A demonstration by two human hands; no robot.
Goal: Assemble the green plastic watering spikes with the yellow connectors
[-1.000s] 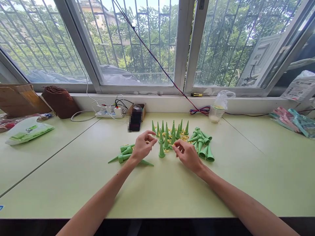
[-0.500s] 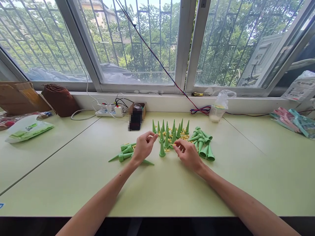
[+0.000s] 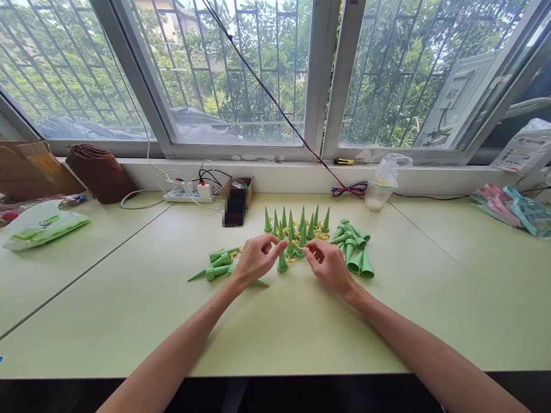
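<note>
- Both hands are over the table (image 3: 275, 332), facing each other across a narrow gap.
- Right hand (image 3: 329, 265): thumb and forefinger drawn together on a small yellow piece (image 3: 301, 248), its end pointing toward the other hand; remaining fingers curled.
- Left hand (image 3: 258, 259): thumb and forefinger tips nearly meeting; whether anything sits between them cannot be told.
- Front cone (image 3: 282, 265): green, upright, just below the left fingertips in the view; contact cannot be confirmed.
- Standing cones (image 3: 315, 215): grouped beyond the hands, points up, with loose yellow bits (image 3: 321, 236) among their bases.
- Loose cones (image 3: 367, 267): heaped beside the right hand, several wide ends showing.
- Capped cones (image 3: 220, 260): lying on their sides by the left hand, one partly hidden behind the wrist.
- Grip, in my judgement: a light fingertip pinch suits a part this small; hard squeezing could make it slip out.
- Clearance, in my judgement: wrists are best held raised, since a low sweep could topple the upright cones or roll the lying ones.
- Sightline, in my judgement: leaving the free end of the piece uncovered by the fingers would make its angle easier to check.
</note>
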